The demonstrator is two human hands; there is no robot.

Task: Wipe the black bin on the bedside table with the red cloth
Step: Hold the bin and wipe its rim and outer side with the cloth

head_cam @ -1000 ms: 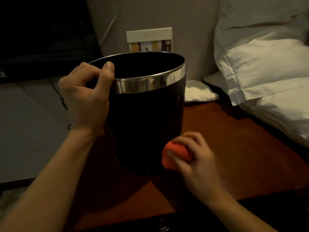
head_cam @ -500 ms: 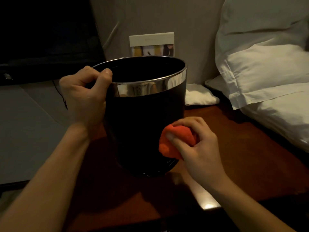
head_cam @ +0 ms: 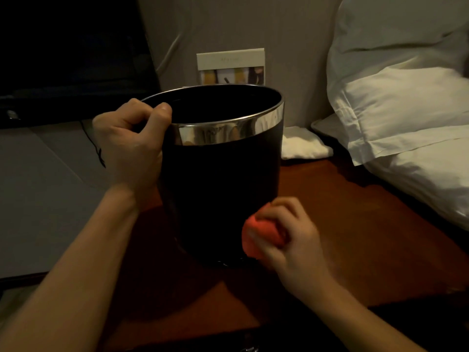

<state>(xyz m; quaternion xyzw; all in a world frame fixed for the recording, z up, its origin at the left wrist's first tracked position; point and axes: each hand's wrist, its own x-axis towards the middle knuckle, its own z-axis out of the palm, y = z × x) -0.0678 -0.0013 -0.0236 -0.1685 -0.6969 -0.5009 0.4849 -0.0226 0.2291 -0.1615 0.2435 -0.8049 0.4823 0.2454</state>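
The black bin with a shiny metal rim band stands on the dark red-brown bedside table, tilted slightly toward me. My left hand grips the bin's rim on its left side, thumb on the outside and fingers curled over the edge. My right hand holds the bunched red cloth and presses it against the lower right of the bin's wall, near the base. The hand is blurred by motion.
White pillows lie along the table's right side. A small folded white cloth sits behind the bin, and a card with pictures leans on the wall. A thin black cable hangs at the left.
My right hand rose with the cloth to mid-height on the bin's right wall, then came back down toward the base. My left hand kept its grip on the rim.
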